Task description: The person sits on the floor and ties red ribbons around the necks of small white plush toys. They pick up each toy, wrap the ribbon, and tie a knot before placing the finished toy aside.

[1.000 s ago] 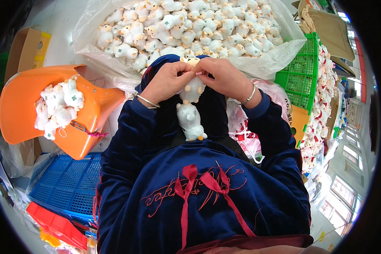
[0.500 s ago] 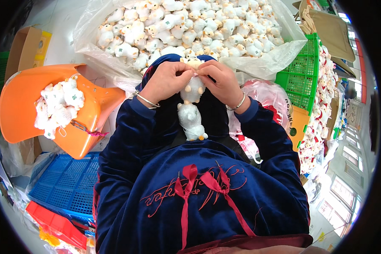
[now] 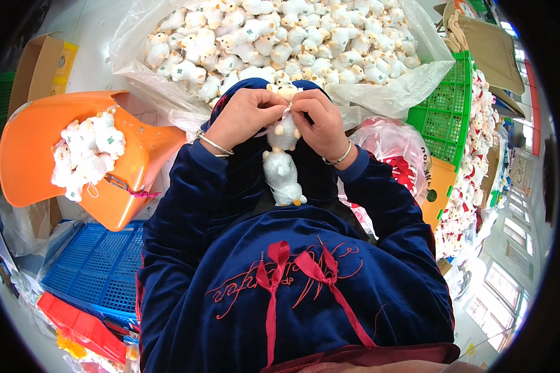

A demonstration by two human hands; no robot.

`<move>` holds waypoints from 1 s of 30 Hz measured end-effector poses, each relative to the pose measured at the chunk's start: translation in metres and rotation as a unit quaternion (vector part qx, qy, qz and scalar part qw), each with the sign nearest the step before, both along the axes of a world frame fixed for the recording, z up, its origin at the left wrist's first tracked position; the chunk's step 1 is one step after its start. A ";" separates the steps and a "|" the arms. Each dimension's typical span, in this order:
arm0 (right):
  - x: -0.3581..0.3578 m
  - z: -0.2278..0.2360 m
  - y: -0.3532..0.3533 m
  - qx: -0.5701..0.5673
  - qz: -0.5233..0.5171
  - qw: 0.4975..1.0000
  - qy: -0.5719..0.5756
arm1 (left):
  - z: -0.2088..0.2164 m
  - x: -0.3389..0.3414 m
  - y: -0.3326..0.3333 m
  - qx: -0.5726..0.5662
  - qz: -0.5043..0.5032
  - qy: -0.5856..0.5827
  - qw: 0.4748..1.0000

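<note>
A small white plush animal toy rests upright between my knees, its cream head partly hidden by my fingers. At its neck is a thin pale ribbon. My left hand is closed in a pinch on the ribbon, from the left. From the right, my right hand pinches the ribbon too, thumb and forefinger close to the left fingertips. A second white plush toy lies in my lap just below, touching or nearly touching the first.
A clear plastic bag full of white plush toys lies ahead. An orange chair at left holds several more. Blue and red crates sit below it. At right are a pinkish plastic bag, a green crate and red-trimmed toys.
My right hand has turned and dropped slightly, and more of the pale ribbon shows between the fingertips. The toy at my fingers has shifted slightly; the lower toy stays nearly in place.
</note>
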State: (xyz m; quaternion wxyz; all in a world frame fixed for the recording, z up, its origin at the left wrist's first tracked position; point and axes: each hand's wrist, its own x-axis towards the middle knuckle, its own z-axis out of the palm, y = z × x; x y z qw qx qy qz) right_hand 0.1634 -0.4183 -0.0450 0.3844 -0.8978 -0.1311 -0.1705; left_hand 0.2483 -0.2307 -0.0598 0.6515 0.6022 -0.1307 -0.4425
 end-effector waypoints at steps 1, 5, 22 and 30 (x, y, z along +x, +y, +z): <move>0.000 -0.002 -0.001 0.005 0.003 1.000 0.000 | 0.000 0.000 0.000 -0.004 0.003 0.005 1.000; -0.002 -0.003 -0.004 0.019 0.010 1.000 0.005 | 0.009 0.000 0.000 0.005 0.008 0.009 1.000; -0.004 0.002 -0.004 0.026 -0.001 0.999 0.020 | -0.008 -0.020 -0.008 0.005 0.097 -0.140 0.985; -0.006 0.005 0.000 0.026 -0.019 0.999 0.025 | -0.005 -0.022 -0.009 0.008 0.103 -0.135 0.986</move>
